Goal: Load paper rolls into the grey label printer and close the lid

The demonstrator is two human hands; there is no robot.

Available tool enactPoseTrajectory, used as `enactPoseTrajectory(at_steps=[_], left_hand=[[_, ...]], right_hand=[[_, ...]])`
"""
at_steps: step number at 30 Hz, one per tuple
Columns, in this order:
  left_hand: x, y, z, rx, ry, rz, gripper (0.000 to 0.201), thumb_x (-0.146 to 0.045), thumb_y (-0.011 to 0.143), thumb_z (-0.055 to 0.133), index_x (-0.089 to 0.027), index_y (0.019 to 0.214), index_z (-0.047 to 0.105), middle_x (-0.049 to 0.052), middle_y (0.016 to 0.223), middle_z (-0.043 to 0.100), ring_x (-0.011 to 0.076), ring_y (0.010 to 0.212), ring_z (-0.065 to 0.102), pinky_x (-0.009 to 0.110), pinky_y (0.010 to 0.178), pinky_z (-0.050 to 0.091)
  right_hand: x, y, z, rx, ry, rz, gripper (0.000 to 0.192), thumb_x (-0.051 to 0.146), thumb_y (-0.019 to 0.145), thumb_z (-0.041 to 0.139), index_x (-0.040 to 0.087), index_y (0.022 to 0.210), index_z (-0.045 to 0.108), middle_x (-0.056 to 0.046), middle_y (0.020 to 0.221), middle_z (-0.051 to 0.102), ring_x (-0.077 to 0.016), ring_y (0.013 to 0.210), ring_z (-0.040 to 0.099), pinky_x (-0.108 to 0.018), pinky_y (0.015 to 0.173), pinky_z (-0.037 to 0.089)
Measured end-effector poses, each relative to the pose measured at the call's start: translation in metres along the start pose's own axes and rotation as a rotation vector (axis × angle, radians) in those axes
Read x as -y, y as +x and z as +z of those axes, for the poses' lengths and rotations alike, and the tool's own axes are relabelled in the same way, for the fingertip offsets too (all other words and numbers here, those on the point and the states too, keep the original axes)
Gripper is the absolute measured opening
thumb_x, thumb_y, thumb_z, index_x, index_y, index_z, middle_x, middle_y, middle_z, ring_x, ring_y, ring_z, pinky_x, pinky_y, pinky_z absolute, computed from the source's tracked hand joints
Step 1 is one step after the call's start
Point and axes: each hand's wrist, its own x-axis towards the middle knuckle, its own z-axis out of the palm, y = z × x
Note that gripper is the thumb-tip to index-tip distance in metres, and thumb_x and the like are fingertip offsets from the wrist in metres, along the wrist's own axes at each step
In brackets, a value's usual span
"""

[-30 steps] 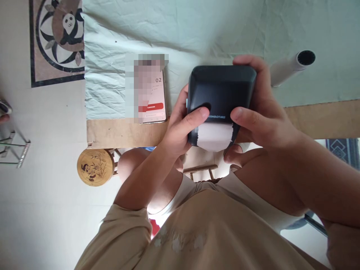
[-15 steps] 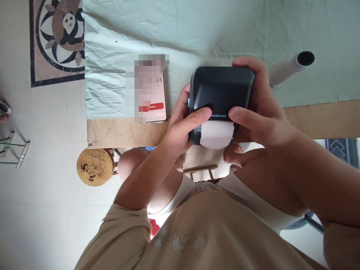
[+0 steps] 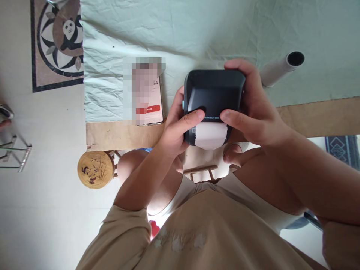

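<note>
Between both hands I hold a dark label printer above the table's near edge. My left hand grips its left side, thumb on the top face near the front. My right hand wraps its right side, fingers over the far corner and thumb beside the printed brand lettering. A strip of white label paper hangs from the printer's front, its side edges ragged. A light blue tab sticks out by my left fingers. The printer's underside is hidden.
A phone with a lit, partly blurred screen lies left on the pale green cloth. A white cylinder with a dark end lies at the right. Below the wooden table edge stands a round wooden stool.
The printer and both hands appear slightly further left in view, as do the phone and cylinder. The grip looks the same. The large digits on the phone screen now end in 4 rather than 3.
</note>
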Motion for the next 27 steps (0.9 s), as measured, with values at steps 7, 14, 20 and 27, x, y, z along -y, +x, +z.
enactPoseTrajectory(at_steps=[7,14,20,27], left_hand=[[-0.002,-0.001,0.003,-0.042,0.022,-0.018,0.029,-0.036,0.08,0.07,-0.025,0.105,0.06,0.0,0.084,0.062,0.0106,0.066,0.059,0.024,0.057,0.047],[-0.004,-0.002,0.008,-0.091,-0.021,-0.058,0.028,-0.043,0.082,0.067,-0.025,0.103,0.062,0.004,0.092,0.069,0.0176,0.088,0.069,0.025,0.059,0.05],[-0.004,0.002,0.015,-0.125,-0.129,-0.169,0.053,-0.066,0.089,0.045,-0.021,0.105,0.067,0.008,0.101,0.073,0.0276,0.129,0.06,0.037,0.094,0.06],[0.0,0.004,0.014,-0.245,-0.137,-0.137,0.052,-0.059,0.095,0.036,-0.019,0.103,0.07,0.007,0.098,0.074,0.0275,0.134,0.057,0.039,0.102,0.059]], right_hand=[[0.005,0.0,0.0,0.014,-0.04,0.028,0.063,0.045,0.084,0.064,0.033,0.13,0.021,-0.004,0.125,0.052,-0.0124,0.091,0.061,-0.029,0.069,0.056],[0.007,-0.001,-0.003,-0.019,-0.148,0.04,0.064,0.039,0.084,0.062,0.031,0.135,0.024,-0.002,0.12,0.052,-0.006,0.081,0.056,-0.023,0.068,0.055],[0.006,-0.005,-0.011,-0.16,-0.477,-0.049,0.068,0.042,0.078,0.069,0.028,0.138,0.04,-0.006,0.141,0.047,-0.0156,0.114,0.058,-0.026,0.078,0.058],[-0.002,-0.005,-0.018,-0.055,-0.605,-0.298,0.069,0.044,0.085,0.062,0.032,0.146,0.033,-0.004,0.147,0.04,-0.019,0.134,0.047,-0.035,0.103,0.053]])
